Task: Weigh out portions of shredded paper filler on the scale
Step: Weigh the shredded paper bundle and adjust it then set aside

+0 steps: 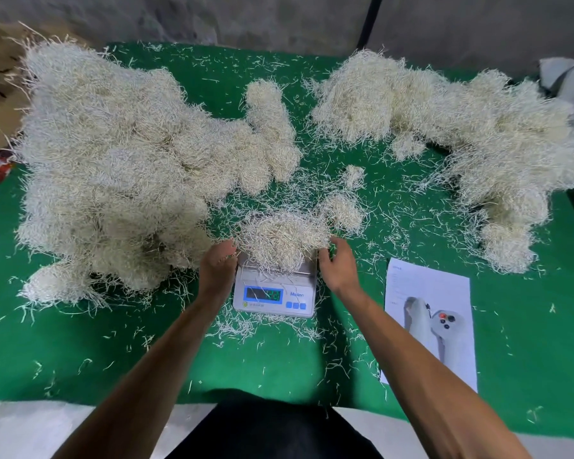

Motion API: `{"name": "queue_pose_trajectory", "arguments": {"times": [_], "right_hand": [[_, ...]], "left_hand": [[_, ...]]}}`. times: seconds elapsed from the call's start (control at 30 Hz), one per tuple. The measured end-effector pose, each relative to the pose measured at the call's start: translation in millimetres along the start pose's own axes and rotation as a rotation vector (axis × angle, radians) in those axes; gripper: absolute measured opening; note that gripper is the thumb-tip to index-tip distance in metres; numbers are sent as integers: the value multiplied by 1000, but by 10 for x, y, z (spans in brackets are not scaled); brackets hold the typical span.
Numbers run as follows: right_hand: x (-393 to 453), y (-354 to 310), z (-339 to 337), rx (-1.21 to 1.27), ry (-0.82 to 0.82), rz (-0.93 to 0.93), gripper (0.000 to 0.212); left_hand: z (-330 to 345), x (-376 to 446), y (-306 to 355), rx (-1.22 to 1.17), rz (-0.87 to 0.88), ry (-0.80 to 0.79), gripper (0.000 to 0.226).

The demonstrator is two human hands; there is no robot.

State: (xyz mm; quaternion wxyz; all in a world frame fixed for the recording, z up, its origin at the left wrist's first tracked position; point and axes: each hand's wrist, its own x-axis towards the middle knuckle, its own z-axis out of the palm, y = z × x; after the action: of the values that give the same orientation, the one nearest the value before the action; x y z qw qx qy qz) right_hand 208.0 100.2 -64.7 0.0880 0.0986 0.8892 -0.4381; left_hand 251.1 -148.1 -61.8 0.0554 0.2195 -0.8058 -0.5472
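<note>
Fingers of your left hand (216,264) curl loosely at the left edge of the scale (274,286), their tips buried in the fringe of the portion of shredded paper (283,240) heaped on the weighing platform; whether they actually pinch any strands cannot be told from this head view. Your right hand (338,263) mirrors it on the other side, fingers bent inward with the tips touching the right edge of the same heap, thumb toward the platform's corner. Both forearms reach up from the bottom of the frame and converge on the scale, wrists roughly level with its display, palms turned toward each other so that the two hands bracket the portion between them.

That portion sits on top of the scale and spills over its front and sides. The display (263,294) glows blue; a few strands lie across it and the digits are too blurred to read.

A large pile of filler (113,167) spreads over the left half of the green table cover (80,352), its near edge just beside your left hand. A second pile (461,134) arcs along the far right, well apart from the scale. Loose strands litter the cover around the scale. A printed sheet (428,293) lies flat to the right of your right forearm.
</note>
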Motion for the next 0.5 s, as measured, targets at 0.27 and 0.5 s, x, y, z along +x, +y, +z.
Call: {"name": "queue_pose_trajectory", "arguments": {"times": [0.27, 0.5], "right_hand": [[-397, 301, 154, -92, 144, 32, 29], [-786, 611, 438, -415, -150, 172, 30]], "left_hand": [[-78, -243, -435, 153, -216, 60, 7], [-23, -603, -789, 501, -391, -206, 40]]}}
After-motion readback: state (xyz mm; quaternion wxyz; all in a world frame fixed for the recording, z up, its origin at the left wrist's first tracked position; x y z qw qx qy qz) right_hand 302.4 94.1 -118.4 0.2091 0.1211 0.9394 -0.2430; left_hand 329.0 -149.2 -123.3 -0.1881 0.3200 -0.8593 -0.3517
